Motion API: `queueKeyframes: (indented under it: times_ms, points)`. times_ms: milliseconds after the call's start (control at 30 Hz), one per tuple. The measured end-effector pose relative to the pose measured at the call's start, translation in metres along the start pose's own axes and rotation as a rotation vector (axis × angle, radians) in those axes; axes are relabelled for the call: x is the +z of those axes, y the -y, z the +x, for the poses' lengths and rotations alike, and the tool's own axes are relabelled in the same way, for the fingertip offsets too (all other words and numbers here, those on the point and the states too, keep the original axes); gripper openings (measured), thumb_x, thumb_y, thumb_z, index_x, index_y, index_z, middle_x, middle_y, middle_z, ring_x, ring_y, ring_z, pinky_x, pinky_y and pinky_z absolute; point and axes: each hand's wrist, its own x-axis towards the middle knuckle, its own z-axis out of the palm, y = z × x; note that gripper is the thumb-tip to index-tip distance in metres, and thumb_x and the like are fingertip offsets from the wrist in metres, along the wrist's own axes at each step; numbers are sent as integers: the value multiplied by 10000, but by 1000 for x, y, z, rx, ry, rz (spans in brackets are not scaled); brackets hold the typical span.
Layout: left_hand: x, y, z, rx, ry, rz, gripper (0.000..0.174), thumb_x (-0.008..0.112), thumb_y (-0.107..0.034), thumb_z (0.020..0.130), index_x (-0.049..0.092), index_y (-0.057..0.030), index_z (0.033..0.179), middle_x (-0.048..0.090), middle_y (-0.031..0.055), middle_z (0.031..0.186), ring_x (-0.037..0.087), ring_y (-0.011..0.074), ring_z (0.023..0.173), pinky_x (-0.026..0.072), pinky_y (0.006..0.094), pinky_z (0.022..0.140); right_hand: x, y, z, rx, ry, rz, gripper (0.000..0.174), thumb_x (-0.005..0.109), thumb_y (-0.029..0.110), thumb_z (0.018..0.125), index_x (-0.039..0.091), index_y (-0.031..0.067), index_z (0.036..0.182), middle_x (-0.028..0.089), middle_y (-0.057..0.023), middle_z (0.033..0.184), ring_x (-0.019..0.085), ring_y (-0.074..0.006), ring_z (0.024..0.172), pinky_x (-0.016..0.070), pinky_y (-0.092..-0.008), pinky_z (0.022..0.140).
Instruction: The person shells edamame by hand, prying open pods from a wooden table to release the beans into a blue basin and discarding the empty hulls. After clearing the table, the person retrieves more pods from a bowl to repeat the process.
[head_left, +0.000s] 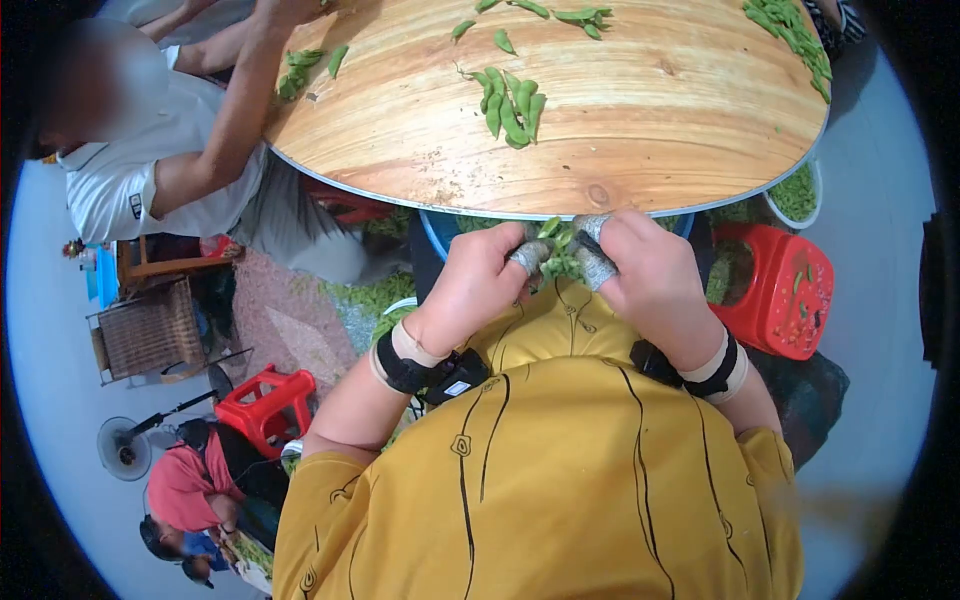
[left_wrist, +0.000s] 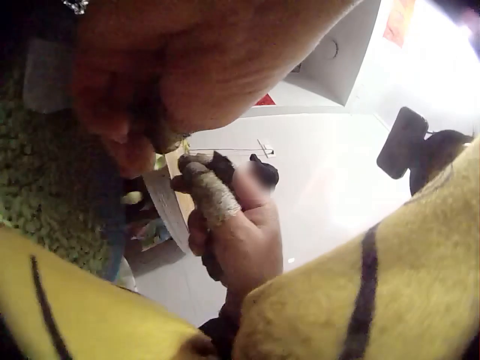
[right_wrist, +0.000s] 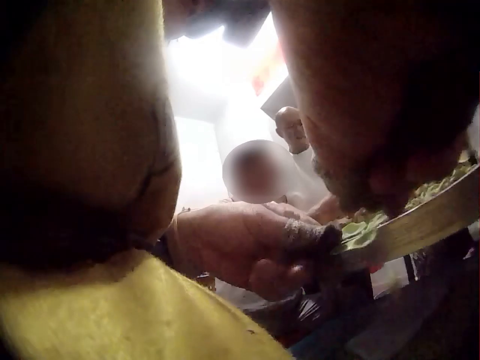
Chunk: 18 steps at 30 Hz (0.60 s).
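Note:
Just off the table's near edge, my left hand (head_left: 475, 265) and right hand (head_left: 650, 275) meet, with tape around several fingers. Green soybean pods (head_left: 560, 262) are pinched between the fingertips of both hands. The right wrist view shows pale green pods (right_wrist: 364, 232) by the left fingertips. Below the hands sits a blue basin (head_left: 434, 235), mostly hidden by the table and arms. Green beans (left_wrist: 45, 180) fill the left side of the left wrist view. A small heap of soybean pods (head_left: 512, 105) lies on the round wooden table (head_left: 400, 120).
More pods (head_left: 790, 40) lie at the table's right edge. A red stool (head_left: 790, 290) and a white tub of green pieces (head_left: 796, 195) stand at right. Another person (head_left: 190, 150) sits at left. Behind are a red stool (head_left: 265, 410) and a fan (head_left: 125, 447).

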Motion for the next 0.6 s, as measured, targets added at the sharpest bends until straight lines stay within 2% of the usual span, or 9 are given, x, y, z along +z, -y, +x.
queueKeyframes:
  times_ms: [100,200,267,333,400,467,500,567,600]
  points:
    - [-3,-9,-3,304,16,186,89,522,-47,873,586,5,840,581,81,626,576,125,543,460,291,503,0,-1,4,-62,12,42,183,628,40,661,543,29,823,557,-163,756,566,-373,701,483,-402,593]
    - [-7,-12,-4,576,39,264,82,534,-62,870,570,5,839,580,116,632,579,136,525,463,294,503,-1,1,8,11,96,234,145,622,43,716,562,17,845,553,-131,673,598,-284,645,484,-341,570]
    - [-11,-21,-8,587,38,202,74,555,-64,852,555,4,821,564,124,620,572,187,501,453,305,494,-16,15,14,662,388,781,125,623,78,775,578,-9,854,527,-103,607,594,-173,626,465,-313,567]
    - [-18,-31,-13,166,266,-278,87,584,-76,828,547,1,814,534,149,614,563,264,511,435,320,489,-16,11,15,691,403,872,126,626,88,789,585,-10,857,518,-89,606,581,-136,638,461,-317,570]
    - [-23,-27,-14,153,243,-283,111,594,-91,822,537,1,795,521,158,610,545,291,511,428,325,483,-7,5,14,722,419,963,129,628,98,802,592,-12,861,509,-75,605,568,-99,650,456,-320,572]
    - [-33,-18,-16,140,216,-286,137,604,-105,816,527,1,776,507,167,606,528,317,510,421,330,478,8,-2,14,216,284,637,126,630,117,799,605,10,860,547,-107,631,591,-190,627,457,-332,578]
    - [-40,-13,-17,276,103,1,155,608,-117,815,523,0,760,514,172,604,533,323,518,429,337,484,-6,-1,23,61,398,302,157,633,159,798,615,25,879,592,-163,696,600,-306,661,470,-353,603]
    - [-52,4,-22,415,-83,472,218,638,-161,794,513,-3,713,529,197,613,563,364,580,458,394,529,-10,4,34,83,383,243,178,637,180,794,615,25,878,597,-186,722,592,-346,682,473,-372,610]
    - [-57,12,-27,256,-118,651,224,660,-182,773,526,-10,724,539,198,620,577,396,638,460,448,571,-12,6,40,109,362,187,199,640,201,791,616,25,878,602,-208,748,584,-387,703,477,-390,616]
